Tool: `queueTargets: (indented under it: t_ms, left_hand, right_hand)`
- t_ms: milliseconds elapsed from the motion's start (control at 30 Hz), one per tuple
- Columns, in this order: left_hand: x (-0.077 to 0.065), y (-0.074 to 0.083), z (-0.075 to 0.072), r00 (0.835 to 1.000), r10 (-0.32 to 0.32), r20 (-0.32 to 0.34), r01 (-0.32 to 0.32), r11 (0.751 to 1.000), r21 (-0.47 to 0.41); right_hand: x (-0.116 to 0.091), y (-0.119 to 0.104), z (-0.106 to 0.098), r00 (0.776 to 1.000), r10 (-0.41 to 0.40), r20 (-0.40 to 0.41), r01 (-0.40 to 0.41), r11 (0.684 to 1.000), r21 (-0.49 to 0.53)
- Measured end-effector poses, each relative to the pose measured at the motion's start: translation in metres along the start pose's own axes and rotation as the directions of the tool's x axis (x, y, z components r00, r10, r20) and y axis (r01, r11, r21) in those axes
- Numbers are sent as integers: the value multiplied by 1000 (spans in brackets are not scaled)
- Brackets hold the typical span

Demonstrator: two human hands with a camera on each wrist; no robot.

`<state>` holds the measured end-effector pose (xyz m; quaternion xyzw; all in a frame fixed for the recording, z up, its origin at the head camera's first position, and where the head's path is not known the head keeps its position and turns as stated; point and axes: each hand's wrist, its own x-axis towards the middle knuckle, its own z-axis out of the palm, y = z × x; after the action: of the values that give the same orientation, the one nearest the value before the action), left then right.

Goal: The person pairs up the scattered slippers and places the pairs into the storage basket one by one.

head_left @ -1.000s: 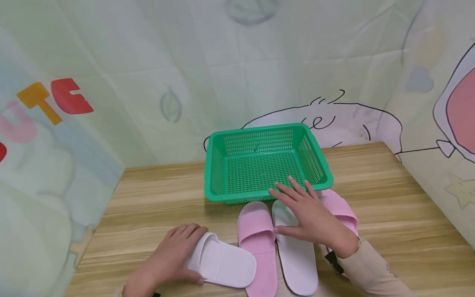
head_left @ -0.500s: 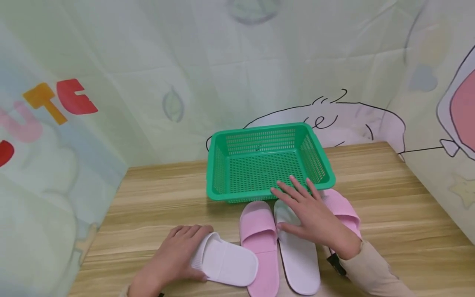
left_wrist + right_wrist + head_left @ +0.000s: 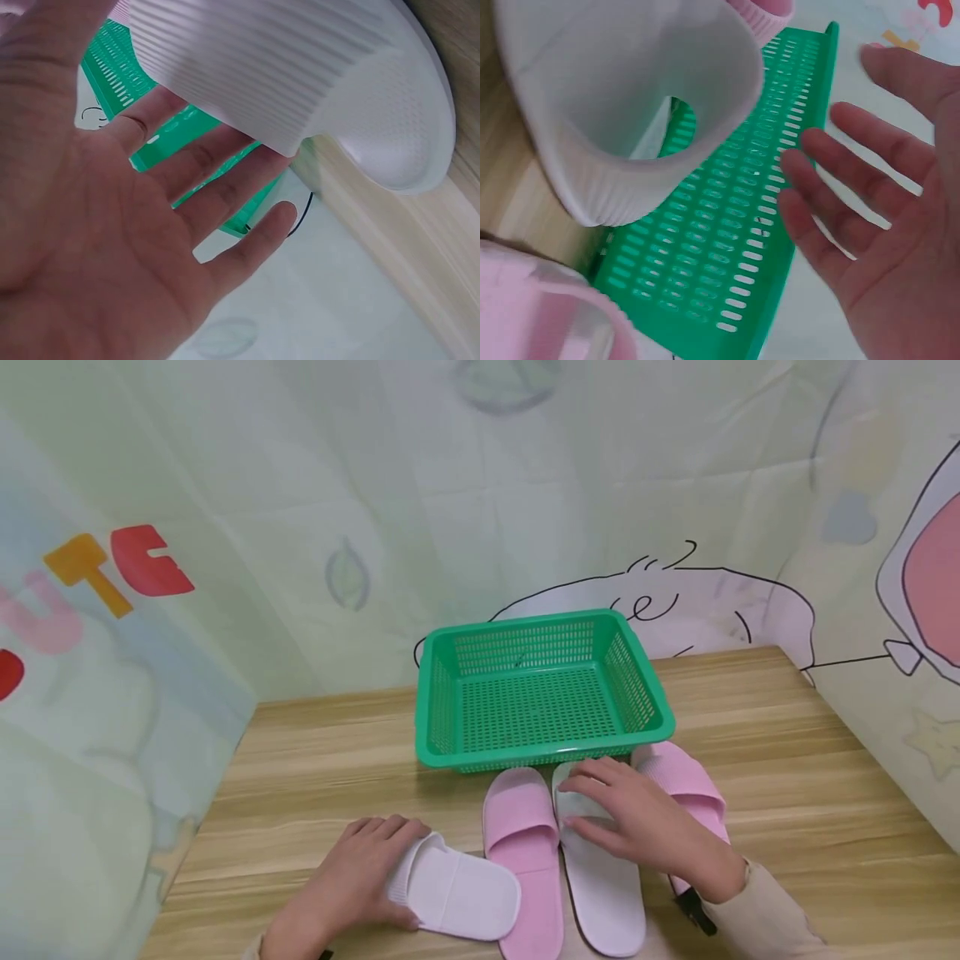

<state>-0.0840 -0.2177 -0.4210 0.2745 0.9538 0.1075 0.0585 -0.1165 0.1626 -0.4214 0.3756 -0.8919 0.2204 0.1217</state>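
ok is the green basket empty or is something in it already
Empty: in the head view, the green basket shows a bare mesh floor, with all four slippers outside it.

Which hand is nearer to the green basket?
Right. The right hand is just in front of the green basket; the left hand is farther off, at the sideways white slipper.

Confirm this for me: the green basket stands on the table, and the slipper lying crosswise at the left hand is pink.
Not quite: the slipper lying crosswise at the left hand is white, as the head view shows. The green basket does stand on the table.
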Motion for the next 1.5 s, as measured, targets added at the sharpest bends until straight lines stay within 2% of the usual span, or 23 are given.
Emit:
queueTargets:
  t_ms: [167,300,567,733,867,1067,1233,1500]
  left_hand:
    - [-1,1,2,1000,-13,-3,13,1000,-2]
    - [-1,4,2,1000,-27,2,27,1000,1]
    - [1,7,2,999,-30,-13,30,1000,8]
    - [2,6,4,999,-11,-41,12,999,31]
    - [3,6,5,999,-15,-42,17,999,32]
    - [1,5,5,999,-18,-34,20,999,33]
    - [-3,4,4,999,-38,-20,39,998,41]
    - [-1,4,2,999,-38,4,38,999,24]
  right_hand:
    - [-5,5,3,996,28,89,-23,998,-54]
    - [-12,11,7,992,42,117,-32,995,-90]
    - [-19,22,13,997,-2,72,9,995,-98]
    - [-24,23,9,999,16,51,-10,993,-117]
    - [-26,23,4,996,42,78,-32,992,-121]
    - [-30,20,-5,979,80,187,-70,996,-61]
    - [-34,15,-11,946,71,316,-78,997,9]
    - [-34,11,-9,924,113,366,-121,993,0]
